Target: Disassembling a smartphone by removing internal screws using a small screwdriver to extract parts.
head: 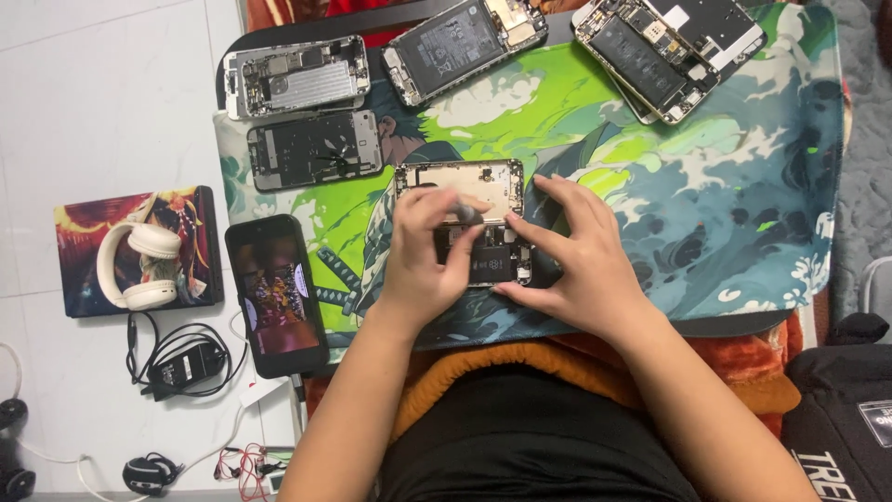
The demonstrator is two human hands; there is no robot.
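An opened phone (pixel 484 263) with its dark insides showing lies on the green illustrated mat (pixel 669 177), with a gold back shell (pixel 462 178) just beyond it. My left hand (pixel 424 251) pinches a small grey part or tool tip (pixel 467 214) over the opened phone. On the phone's right side, my right hand (pixel 576 256) rests with its fingers spread and holds the edge steady.
Several other dismantled phones (pixel 295 76) lie along the mat's far edge. A lit phone (pixel 275 293) lies at the mat's left edge. White headphones (pixel 139 265) on a colourful box, a black charger (pixel 186 363) and cables sit on the white floor. A black bag (pixel 841 418) is at right.
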